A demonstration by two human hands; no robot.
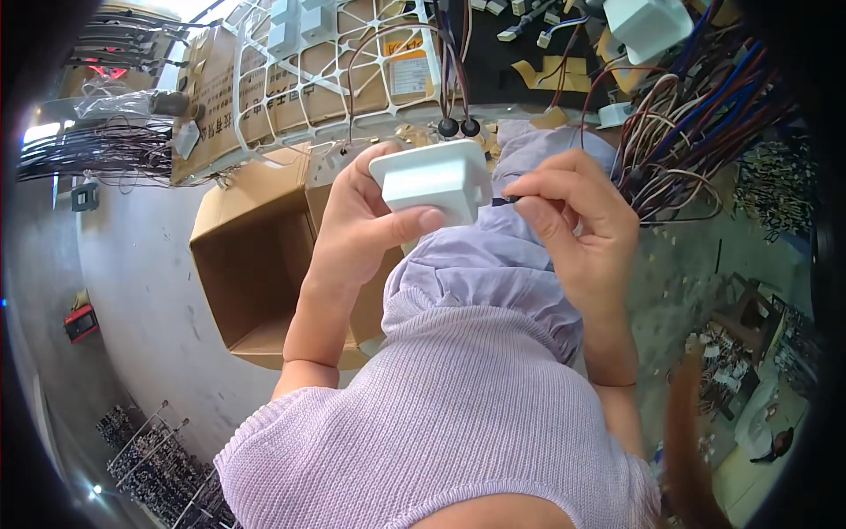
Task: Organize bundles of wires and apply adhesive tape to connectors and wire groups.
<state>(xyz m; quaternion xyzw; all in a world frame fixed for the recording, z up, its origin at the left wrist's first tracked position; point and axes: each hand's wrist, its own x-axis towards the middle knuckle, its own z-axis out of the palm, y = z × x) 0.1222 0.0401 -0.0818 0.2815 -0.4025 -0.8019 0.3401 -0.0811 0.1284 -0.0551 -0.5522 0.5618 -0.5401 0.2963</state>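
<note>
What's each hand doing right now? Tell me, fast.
Left hand: closed on a white plastic housing.
Right hand: fingers pinched on a small dark wire end beside the housing.

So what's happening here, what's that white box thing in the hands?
A person holds a white plastic housing in the left hand, thumb across its front. The right hand pinches a small dark wire end against the housing's right side. An open cardboard box sits below to the left, and bundles of coloured wires lie on the right.
</note>
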